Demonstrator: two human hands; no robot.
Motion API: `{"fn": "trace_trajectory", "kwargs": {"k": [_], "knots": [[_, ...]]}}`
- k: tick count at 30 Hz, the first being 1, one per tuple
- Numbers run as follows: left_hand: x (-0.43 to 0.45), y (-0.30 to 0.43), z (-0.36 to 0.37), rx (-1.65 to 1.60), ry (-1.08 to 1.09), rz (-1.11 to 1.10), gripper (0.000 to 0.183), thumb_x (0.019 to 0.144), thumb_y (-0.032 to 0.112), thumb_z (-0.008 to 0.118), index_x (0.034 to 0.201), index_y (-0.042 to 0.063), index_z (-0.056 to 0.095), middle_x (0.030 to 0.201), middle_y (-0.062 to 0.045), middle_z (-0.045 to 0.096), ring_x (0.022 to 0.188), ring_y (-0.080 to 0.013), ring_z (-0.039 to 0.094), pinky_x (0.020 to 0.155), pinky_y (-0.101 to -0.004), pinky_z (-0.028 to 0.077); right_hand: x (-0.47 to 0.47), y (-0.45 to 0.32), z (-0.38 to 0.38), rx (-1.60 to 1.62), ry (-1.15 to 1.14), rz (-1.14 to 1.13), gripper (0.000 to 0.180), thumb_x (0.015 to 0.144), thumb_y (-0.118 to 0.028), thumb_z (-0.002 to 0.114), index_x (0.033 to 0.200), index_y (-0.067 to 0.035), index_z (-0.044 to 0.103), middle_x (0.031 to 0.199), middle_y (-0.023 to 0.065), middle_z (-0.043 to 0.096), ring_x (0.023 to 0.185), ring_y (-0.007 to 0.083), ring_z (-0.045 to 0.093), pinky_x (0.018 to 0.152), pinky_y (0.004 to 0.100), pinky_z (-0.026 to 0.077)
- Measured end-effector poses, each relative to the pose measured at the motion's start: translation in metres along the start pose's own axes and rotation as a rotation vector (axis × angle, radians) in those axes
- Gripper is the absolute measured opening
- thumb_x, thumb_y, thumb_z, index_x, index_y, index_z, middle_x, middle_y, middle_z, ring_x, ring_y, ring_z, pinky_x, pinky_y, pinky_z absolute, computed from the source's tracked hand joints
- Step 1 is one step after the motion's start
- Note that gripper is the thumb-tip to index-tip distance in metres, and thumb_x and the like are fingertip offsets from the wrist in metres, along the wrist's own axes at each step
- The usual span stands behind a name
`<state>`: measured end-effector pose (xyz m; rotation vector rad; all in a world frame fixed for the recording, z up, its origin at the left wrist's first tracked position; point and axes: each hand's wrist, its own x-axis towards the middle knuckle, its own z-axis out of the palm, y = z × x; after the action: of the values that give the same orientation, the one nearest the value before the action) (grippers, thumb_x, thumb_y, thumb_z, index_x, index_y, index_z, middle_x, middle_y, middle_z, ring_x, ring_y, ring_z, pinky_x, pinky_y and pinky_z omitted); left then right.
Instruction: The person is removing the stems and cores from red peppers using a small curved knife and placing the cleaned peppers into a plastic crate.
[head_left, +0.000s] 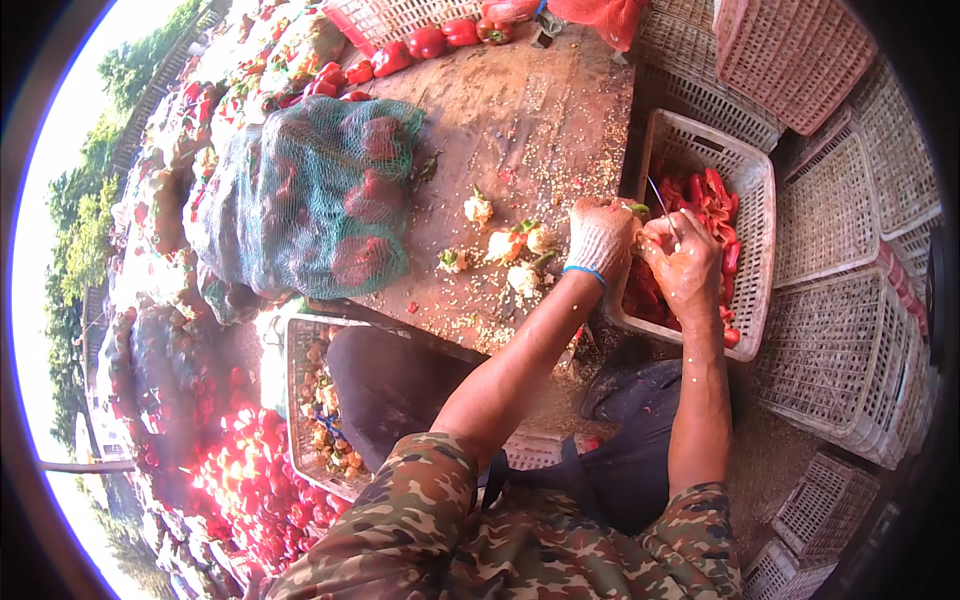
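My left hand (604, 232), in a pale knit glove with a blue cuff edge, is closed around a piece of pepper with a green stem showing at its fingers. Touching or nearly touching it, my bare right hand (681, 259) grips a small knife (660, 196), its thin blade pointing up and left. Both hands are over the near left rim of a plastic crate (759, 259) holding cut red pepper pieces (712, 196). Several pepper cores (504, 244) with green stems lie on the wooden table (465, 112) among scattered seeds.
A green mesh sack (322, 199) of red peppers lies on the table's left. Whole red peppers (427, 43) line its far edge beside a red crate (405, 16). Cores fill a crate (298, 442) by my left leg. Stacked crates (825, 352) stand right; a pepper heap (262, 480) lies lower left.
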<state>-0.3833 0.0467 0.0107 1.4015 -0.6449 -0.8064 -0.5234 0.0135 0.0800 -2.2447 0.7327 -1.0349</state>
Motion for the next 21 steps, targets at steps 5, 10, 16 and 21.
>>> {"fn": "trace_trajectory", "kwargs": {"k": [5,10,16,21], "knots": [[-0.016,0.034,0.004,-0.118,0.197,-0.149,0.017,0.092,0.005,0.058,0.09,-0.003,0.073,0.067,-0.004,0.065,0.055,-0.0108,0.057,0.05,-0.0278,0.045,-0.004,0.007,-0.004,0.053,-0.017,0.032,0.023,0.077,-0.003,0.081,0.084,-0.004,0.059,0.076,0.0078,0.061,0.069,0.0241,0.063,0.063,0.0376,0.05],[-0.018,0.023,-0.117,0.384,0.415,0.215,0.02,0.078,-0.002,0.059,0.093,-0.003,0.073,0.08,-0.007,0.073,0.066,-0.0098,0.063,0.06,-0.0234,0.049,-0.001,0.028,-0.02,-0.007,0.062,0.245,0.022,0.076,-0.005,0.083,0.084,-0.001,0.063,0.078,0.0079,0.066,0.068,0.02,0.063,0.066,0.0352,0.051],[-0.023,-0.028,-0.238,0.788,0.232,0.466,0.034,0.068,0.004,0.065,0.1,0.009,0.077,0.11,-0.013,0.071,0.112,-0.031,0.062,0.094,-0.0392,0.05,-0.005,0.002,0.016,-0.04,-0.243,0.31,0.085,0.069,-0.035,0.091,0.138,0.0,0.054,0.124,0.0207,0.065,0.078,0.0252,0.068,0.078,0.0384,0.057],[-0.003,-0.035,-0.257,0.967,0.29,0.415,0.071,0.071,0.004,0.065,0.14,0.018,0.055,0.135,-0.017,0.056,0.123,-0.0377,0.055,0.104,-0.0447,0.046,-0.037,-0.015,0.107,-0.15,-0.521,0.021,0.137,0.054,-0.046,0.095,0.159,-0.015,0.013,0.151,0.0289,0.037,0.126,0.0447,0.055,0.102,0.0506,0.052]]}}
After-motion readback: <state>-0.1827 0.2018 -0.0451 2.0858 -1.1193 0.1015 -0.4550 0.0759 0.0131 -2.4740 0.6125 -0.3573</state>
